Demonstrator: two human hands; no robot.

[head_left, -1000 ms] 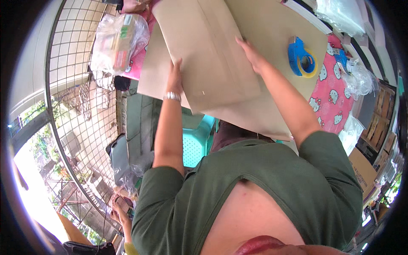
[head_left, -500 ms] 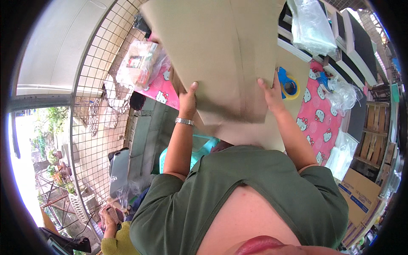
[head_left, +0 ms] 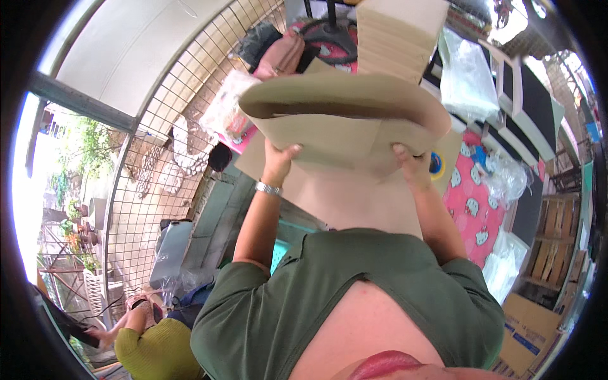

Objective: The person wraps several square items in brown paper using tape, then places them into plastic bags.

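Between my two hands is a large piece of brown kraft paper (head_left: 342, 142), bent over so that a dark, curved gap shows across its upper part. I cannot tell if it is a bag or a folded sheet. My left hand (head_left: 280, 161), below a metal-banded watch, is closed on its near left corner, thumb on top. The near right corner is pinched by my right hand (head_left: 413, 168), also thumb up. Beneath the held paper lies a flat brown sheet (head_left: 354, 199). Just right of my right hand is a yellow tape roll with a blue core (head_left: 437, 164), partly covered.
A pink patterned tablecloth (head_left: 472, 212) covers the table. Beyond stands a stack of brown paper (head_left: 396, 38), with clear plastic bags (head_left: 468, 79) and black-and-white boards (head_left: 538, 104) to its right. A wire fence (head_left: 152, 171) runs along the left. Another person's yellow-green sleeve (head_left: 158, 348) shows lower left.
The brown paper was raised nearly flat toward the far side; now its far part is curled down toward me, exposing the stack behind. Both hands keep their grip.
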